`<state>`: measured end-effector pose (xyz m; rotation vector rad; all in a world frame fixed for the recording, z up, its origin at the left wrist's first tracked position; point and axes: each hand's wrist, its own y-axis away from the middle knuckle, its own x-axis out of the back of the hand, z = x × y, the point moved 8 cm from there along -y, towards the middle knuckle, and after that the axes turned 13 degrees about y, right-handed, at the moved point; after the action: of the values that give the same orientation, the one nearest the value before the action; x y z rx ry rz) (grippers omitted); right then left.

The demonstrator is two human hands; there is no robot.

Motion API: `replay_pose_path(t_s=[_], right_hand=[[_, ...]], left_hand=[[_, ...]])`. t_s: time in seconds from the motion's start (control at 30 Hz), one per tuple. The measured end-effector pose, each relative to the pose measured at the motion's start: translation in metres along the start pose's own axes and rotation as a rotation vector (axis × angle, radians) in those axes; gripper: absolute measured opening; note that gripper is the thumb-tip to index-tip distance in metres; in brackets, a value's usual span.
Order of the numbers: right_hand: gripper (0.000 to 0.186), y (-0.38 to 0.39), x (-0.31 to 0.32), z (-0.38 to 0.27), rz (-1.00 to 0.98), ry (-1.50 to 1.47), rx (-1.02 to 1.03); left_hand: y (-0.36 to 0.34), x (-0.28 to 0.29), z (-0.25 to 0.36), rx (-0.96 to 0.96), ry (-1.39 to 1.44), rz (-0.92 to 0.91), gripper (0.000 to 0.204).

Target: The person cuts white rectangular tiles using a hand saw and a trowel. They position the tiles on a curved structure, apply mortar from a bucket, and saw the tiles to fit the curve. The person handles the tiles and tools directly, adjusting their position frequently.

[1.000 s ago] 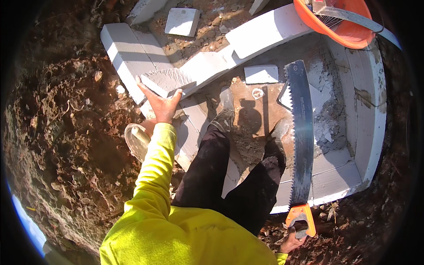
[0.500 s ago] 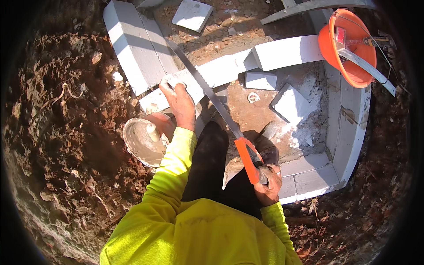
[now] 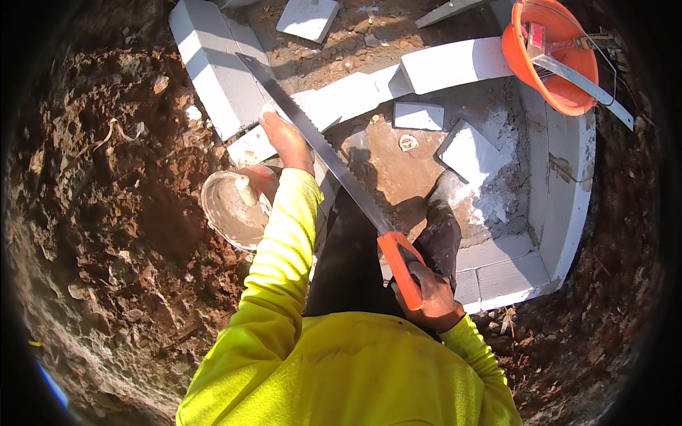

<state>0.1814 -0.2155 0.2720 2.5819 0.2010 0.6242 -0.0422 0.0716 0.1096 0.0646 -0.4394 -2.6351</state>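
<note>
My right hand [image 3: 435,298] is wrapped around the orange handle of a handsaw [image 3: 399,266]. Its long toothed blade slants up and to the left, passing above my left hand [image 3: 288,142] and a white block [image 3: 348,97]. That left hand is at the near edge of the block with its fingers closed against it; the blade hides the thumb side. Close to the left forearm stands a round bucket [image 3: 226,221] of grey mortar, a pale-handled tool lying in it.
Pale blocks [image 3: 561,192] form a low wall on the right, and a long block [image 3: 217,71] lies far left. An orange hard hat or bowl [image 3: 543,71] holding tools rests on the far right corner. White offcuts [image 3: 469,162] lie inside the wall. Rough reddish soil [image 3: 128,234] rises at left.
The saw has shifted slightly up and left across the block, its blade now covering part of my left hand. My right hand stays on the handle. My right foot has shifted.
</note>
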Motion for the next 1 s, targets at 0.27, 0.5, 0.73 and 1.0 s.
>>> replay_pose_path(t_s=[0.27,0.5,0.73,1.0], right_hand=[[0.039,-0.005,0.044,-0.023,0.037,-0.103,0.071],[0.030,-0.011,0.037,-0.025,0.058,-0.152,0.028],[0.039,-0.053,0.035,-0.028,0.014,-0.095,0.076],[0.025,-0.097,0.031,-0.016,0.025,-0.161,0.017]], left_hand=[[0.001,-0.005,-0.006,0.113,0.088,0.024,0.037],[-0.004,-0.013,-0.006,0.009,-0.061,-0.082,0.028],[0.005,-0.027,0.011,-0.025,-0.163,-0.078,0.027],[0.005,-0.024,0.013,-0.025,-0.214,-0.024,0.031]])
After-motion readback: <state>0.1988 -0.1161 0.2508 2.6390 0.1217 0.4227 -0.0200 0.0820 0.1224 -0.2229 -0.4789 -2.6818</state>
